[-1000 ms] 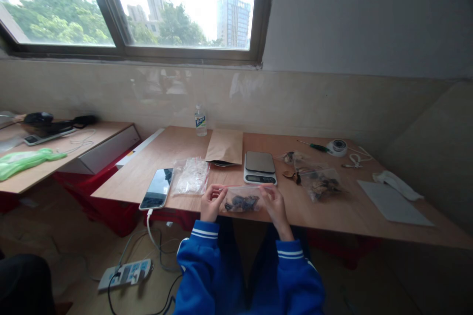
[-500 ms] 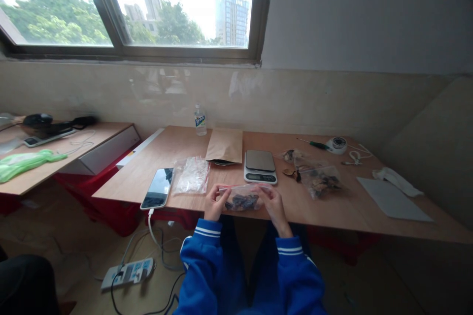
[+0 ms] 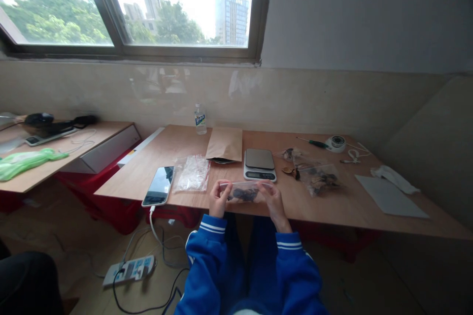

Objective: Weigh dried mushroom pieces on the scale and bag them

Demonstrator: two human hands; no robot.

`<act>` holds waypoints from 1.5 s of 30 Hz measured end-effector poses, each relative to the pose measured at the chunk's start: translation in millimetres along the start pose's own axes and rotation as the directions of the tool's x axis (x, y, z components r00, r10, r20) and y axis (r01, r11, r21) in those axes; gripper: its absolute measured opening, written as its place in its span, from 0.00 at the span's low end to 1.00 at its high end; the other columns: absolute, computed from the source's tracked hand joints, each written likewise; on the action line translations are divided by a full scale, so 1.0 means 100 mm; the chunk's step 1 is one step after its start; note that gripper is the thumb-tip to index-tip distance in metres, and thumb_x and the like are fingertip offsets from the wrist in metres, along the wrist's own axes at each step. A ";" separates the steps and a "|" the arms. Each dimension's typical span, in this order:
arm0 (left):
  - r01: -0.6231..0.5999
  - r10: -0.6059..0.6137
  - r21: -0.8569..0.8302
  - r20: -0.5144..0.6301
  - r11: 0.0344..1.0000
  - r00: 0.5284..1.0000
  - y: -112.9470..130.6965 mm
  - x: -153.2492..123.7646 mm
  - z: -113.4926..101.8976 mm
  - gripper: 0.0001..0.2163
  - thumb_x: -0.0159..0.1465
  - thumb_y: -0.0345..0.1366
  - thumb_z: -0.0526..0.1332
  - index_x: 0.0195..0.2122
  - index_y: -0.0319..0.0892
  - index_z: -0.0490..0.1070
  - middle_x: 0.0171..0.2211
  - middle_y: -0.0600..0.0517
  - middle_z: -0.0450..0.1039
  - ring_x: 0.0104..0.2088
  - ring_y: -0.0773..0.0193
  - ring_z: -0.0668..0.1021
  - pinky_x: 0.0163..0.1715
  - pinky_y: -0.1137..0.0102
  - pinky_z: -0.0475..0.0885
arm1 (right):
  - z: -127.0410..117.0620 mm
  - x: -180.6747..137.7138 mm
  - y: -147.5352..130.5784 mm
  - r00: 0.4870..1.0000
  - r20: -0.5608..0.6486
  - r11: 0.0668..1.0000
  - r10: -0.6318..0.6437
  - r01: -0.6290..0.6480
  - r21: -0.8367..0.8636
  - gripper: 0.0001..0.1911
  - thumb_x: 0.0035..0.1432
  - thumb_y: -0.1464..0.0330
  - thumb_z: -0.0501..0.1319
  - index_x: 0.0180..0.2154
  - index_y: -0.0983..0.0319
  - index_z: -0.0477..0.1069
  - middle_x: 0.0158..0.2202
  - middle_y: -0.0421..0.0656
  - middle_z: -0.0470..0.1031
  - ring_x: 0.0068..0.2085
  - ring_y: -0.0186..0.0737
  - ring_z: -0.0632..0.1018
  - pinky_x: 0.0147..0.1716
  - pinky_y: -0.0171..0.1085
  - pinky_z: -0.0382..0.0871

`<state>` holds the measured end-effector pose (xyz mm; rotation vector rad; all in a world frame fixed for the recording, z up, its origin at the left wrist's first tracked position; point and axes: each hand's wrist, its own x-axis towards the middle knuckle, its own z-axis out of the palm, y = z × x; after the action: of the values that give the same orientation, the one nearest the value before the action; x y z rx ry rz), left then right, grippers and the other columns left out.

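Both hands were at the near edge of the counter (image 3: 332,209). Left hand (image 3: 219,199) had its grip pinched on the left end of a small clear zip bag (image 3: 244,192); right hand (image 3: 271,198) had its grip pinched on the right end. The bag was stretched flat between them, just over the counter edge, with dark chunky bits inside. I could not tell whether its seal was closed.

- Digital scale (image 3: 259,165) sat just behind the bag, pan bare.
- Stack of clear bags (image 3: 191,173) lay left of the scale, with a phone (image 3: 159,186) beside it, cable hanging down to a power strip (image 3: 128,270) on the floor.
- Brown paper pouch (image 3: 224,144) and a small bottle (image 3: 200,119) stood further back.
- Filled bags (image 3: 320,177) lay right of the scale.
- Screwdriver (image 3: 312,143) and a tape roll (image 3: 335,143) sat at the far right.
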<state>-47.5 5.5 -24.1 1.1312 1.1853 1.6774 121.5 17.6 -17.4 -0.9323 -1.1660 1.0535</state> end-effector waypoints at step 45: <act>0.021 -0.031 0.088 0.112 0.996 0.993 -0.08 -0.02 0.04 0.12 0.51 0.42 0.67 0.30 0.37 0.77 0.28 0.48 0.78 0.30 0.61 0.79 0.32 0.69 0.75 | 0.17 -0.02 -0.02 0.976 0.170 0.991 0.134 -0.129 -0.041 0.14 0.45 0.59 0.68 0.31 0.62 0.76 0.31 0.44 0.80 0.35 0.42 0.79 0.40 0.40 0.73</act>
<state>-42.3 7.0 -31.3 1.2420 1.2049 1.5338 105.2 15.7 -13.4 -0.9667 -1.2794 1.2465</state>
